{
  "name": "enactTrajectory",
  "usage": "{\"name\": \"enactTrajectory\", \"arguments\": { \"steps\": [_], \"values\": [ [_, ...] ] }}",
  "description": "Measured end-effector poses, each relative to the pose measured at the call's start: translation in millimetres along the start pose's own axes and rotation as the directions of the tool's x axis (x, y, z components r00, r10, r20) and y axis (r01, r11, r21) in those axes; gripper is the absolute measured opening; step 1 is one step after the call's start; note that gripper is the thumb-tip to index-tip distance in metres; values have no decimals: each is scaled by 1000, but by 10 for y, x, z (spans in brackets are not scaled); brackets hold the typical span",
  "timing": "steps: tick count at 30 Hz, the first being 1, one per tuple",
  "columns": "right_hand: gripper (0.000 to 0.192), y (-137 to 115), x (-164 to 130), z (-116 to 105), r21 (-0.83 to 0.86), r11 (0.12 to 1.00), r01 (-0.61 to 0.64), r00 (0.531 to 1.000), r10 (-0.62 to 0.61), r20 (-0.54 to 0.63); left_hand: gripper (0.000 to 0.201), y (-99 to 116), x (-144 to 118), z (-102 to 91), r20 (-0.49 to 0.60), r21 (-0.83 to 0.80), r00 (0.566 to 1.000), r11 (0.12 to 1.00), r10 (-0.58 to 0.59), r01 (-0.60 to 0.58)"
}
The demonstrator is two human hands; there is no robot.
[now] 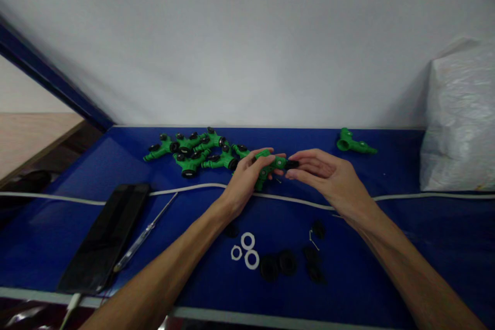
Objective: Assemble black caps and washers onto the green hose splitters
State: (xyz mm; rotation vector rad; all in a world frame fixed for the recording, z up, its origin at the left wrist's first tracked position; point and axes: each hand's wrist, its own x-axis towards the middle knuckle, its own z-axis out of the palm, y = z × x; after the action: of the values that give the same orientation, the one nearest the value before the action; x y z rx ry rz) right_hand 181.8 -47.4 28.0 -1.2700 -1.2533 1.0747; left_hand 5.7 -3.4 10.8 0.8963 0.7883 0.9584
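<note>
while the left hand (247, 178) grips a green fitting (266, 165) above the blue table (386, 258), the right hand (328, 178) pinches a black cap (292, 164) at its end. pile of green fittings (193, 152) just left; white rings (245, 250) and black caps (290, 263) nearer.

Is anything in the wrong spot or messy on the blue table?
One green fitting lies alone at the far right, apart from the pile of green fittings on the left. A white cable runs across the table under both forearms. Nothing looks spilled or broken.
</note>
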Motion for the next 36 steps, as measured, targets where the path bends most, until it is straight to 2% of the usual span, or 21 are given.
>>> {"name": "enactTrajectory", "arguments": {
  "steps": [5, 16, 22, 27, 36],
  "values": [
    [29, 24, 0, 10, -18, 1000, 25, 1000, -25, 16, 30, -10, 9, -19, 34, 59, 999, 998, 8, -10],
    [28, 106, 4, 40, -57, 993, 103, 995, -103, -11, 39, 16, -28, 3, 74, 227, 992, 967, 102, -117],
    [23, 123, -5, 33, -82, 989, 123, 991, -126, -33, 42, 4, -24, 5, 63, 213, 991, 968, 121, -132],
    [23, 79, -13, 37, -115, 991, 63, 996, -69, -56, 40, -17, -27, -1, 70, 187, 991, 974, 114, -125],
    [22, 89, 5, -7, -306, 950, 68, 997, -78, -22, 39, -64, -34, 13, 144, 155, 981, 976, 129, -151]
  ]
}}
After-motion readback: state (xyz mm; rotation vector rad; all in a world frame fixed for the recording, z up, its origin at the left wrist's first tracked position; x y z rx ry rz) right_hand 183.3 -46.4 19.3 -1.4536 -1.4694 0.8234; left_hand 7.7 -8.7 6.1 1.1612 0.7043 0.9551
